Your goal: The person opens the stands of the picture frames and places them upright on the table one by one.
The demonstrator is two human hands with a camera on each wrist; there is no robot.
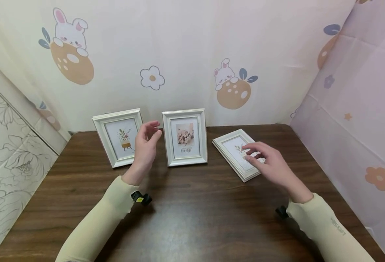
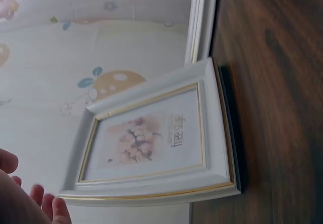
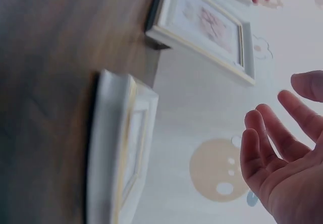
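Note:
Three white picture frames are on the brown table. The left picture frame [image 1: 119, 140] stands leaning back, with a potted-plant print. Upright in the middle is the flower picture frame [image 1: 186, 140], lettered "free style" [image 2: 144, 138]. The right picture frame [image 1: 235, 153] lies face up, also with a plant print. My left hand [image 1: 145, 145] hovers between the left and middle frames, fingers loosely bent, holding nothing; it hides part of the left frame. Above the lying frame [image 3: 121, 153], my right hand [image 1: 271, 165] is raised with relaxed fingers, apart from it and holding nothing.
A pale curtain [image 1: 182, 43] with rabbit and flower prints hangs right behind the table's back edge. Another printed curtain [image 1: 353, 120] borders the right side. The wooden table top [image 1: 192, 218] stretches in front of the frames, under both forearms.

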